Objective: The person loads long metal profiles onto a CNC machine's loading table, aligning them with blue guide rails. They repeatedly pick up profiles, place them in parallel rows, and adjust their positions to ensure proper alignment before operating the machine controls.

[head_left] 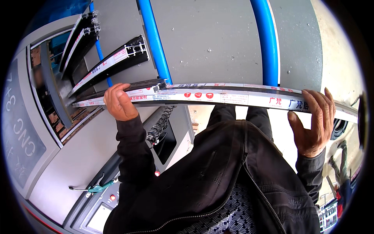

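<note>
A long aluminium profile (237,96) wrapped in printed white film lies across the near edge of the grey table. My right hand (314,123) grips it toward its right end, fingers over the top and thumb on the near side. Its left end meets a shorter film-wrapped profile (144,96), which runs left into a machine opening. My left hand (120,102) is closed around that shorter piece, fingertips over its upper edge. Whether the two pieces touch at the joint, I cannot tell. Farther back, a cut profile (113,64) shows its hollow end.
Two more profiles (80,39) lie at the far left beside the machine opening (52,78). Blue strips (269,43) cross the grey table (210,35), which is dotted with chips. Below my left hand are a coiled black hose (161,121), a green air gun (97,188) and a control panel (83,214).
</note>
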